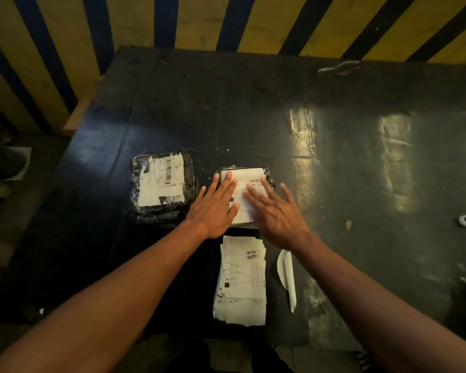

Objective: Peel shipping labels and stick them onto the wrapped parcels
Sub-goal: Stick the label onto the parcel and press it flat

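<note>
Label stack (241, 281) before flat hands (215, 208), labelled parcel (162, 187) alongside.

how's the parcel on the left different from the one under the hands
The left parcel lies untouched; the right parcel has the left hand and right hand flat on its label. The left parcel looks larger. Both are dark, plastic-wrapped and labelled.

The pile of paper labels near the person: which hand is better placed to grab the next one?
Probably the right hand: the stack of white printed labels lies just below its wrist. The left hand presses flat on the black wrapped parcel.
</note>
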`<state>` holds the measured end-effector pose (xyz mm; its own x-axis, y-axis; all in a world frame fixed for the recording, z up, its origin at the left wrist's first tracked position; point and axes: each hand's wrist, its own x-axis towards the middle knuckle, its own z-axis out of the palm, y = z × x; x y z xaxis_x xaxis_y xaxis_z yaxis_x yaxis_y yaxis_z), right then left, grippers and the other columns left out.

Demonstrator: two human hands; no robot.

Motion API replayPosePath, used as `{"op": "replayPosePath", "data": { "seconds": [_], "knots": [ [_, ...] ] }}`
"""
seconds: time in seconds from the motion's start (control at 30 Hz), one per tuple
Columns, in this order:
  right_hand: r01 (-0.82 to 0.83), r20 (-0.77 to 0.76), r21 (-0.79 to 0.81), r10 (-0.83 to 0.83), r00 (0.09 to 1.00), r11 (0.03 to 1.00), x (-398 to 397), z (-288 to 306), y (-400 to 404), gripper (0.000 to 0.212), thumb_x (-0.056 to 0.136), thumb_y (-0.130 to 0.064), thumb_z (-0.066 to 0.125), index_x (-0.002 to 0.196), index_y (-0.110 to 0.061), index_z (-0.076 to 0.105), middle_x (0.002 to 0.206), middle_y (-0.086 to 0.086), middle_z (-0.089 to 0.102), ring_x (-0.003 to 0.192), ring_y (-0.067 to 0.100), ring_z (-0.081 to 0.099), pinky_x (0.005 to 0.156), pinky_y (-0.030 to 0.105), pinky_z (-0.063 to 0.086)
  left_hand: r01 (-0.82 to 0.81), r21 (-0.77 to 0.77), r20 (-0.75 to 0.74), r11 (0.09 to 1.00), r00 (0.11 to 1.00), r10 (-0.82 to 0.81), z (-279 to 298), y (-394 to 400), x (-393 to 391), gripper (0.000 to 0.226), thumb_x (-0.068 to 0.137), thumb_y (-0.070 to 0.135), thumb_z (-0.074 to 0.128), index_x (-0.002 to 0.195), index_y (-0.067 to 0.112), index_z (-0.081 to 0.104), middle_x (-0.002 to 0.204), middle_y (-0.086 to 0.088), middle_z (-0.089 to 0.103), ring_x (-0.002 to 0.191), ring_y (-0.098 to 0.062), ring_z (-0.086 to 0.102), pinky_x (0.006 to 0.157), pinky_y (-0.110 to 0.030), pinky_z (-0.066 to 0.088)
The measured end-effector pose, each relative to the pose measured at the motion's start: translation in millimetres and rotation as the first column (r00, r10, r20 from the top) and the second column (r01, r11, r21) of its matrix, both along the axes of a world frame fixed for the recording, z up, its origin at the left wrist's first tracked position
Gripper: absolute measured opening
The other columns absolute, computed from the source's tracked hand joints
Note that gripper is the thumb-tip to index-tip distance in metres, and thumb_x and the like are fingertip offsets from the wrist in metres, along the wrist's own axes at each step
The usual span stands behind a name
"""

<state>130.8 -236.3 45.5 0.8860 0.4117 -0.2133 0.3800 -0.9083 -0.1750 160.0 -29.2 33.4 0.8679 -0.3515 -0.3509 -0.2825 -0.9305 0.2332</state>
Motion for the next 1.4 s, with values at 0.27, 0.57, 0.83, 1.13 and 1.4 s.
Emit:
{"op": "replayPosePath", "data": {
  "seconds": [0.27,0.57,0.83,1.13,1.4],
  "knots": [
    [0.116,-0.009,-0.108,-0.118,0.993,0.987,-24,-8,-43,0.058,0.107,-0.054,0.003,0.162,-0.038,-0.005,0.171,-0.016,0.001,0.158,0.020,-0.010,0.124,0.065,-0.008,0.005,0.015,0.004,1.000,1.000,-0.005,1,5,3,0.071,0.107,0.058,0.021,0.163,0.030,-0.011,0.167,0.012,-0.027,0.156,-0.016,-0.023,0.129,-0.051,0.003],
    [0.146,0.086,0.013,-0.146,0.985,0.989,-32,-2,-4,0.061,0.108,-0.048,0.023,0.164,-0.024,0.016,0.171,-0.003,0.011,0.160,0.021,-0.002,0.128,0.054,-0.001,-0.040,-0.062,-0.028,0.997,0.999,0.038,-1,1,0,0.070,0.110,0.050,0.027,0.164,0.027,-0.010,0.167,0.011,-0.028,0.156,-0.017,-0.025,0.128,-0.050,0.006],
    [0.098,0.026,-0.099,-0.096,0.995,0.990,-43,-10,-31,0.066,0.106,-0.054,0.016,0.164,-0.029,-0.002,0.170,-0.010,-0.003,0.159,0.022,-0.010,0.124,0.065,-0.009,-0.010,-0.035,-0.010,0.999,1.000,0.010,-3,8,2,0.071,0.108,0.056,0.026,0.163,0.031,-0.010,0.168,0.013,-0.025,0.156,-0.015,-0.023,0.128,-0.054,0.010],
    [0.007,0.093,-0.019,-0.005,0.996,1.000,-54,-29,14,0.080,0.102,-0.056,0.028,0.164,-0.019,-0.007,0.172,0.004,-0.015,0.159,0.023,-0.016,0.127,0.059,0.000,-0.029,-0.072,-0.014,0.997,1.000,0.028,-3,5,0,0.070,0.108,0.053,0.026,0.164,0.029,-0.009,0.168,0.012,-0.025,0.156,-0.016,-0.024,0.128,-0.053,0.012],
    [0.064,0.080,-0.073,-0.058,0.995,0.995,-83,-41,-34,0.086,0.101,-0.049,0.040,0.164,-0.018,-0.011,0.172,0.003,-0.019,0.159,0.021,-0.017,0.126,0.061,-0.007,-0.016,-0.059,-0.005,0.998,1.000,0.015,-6,6,1,0.072,0.108,0.056,0.025,0.163,0.029,-0.011,0.168,0.011,-0.026,0.156,-0.016,-0.023,0.128,-0.054,0.012]
  ]
}}
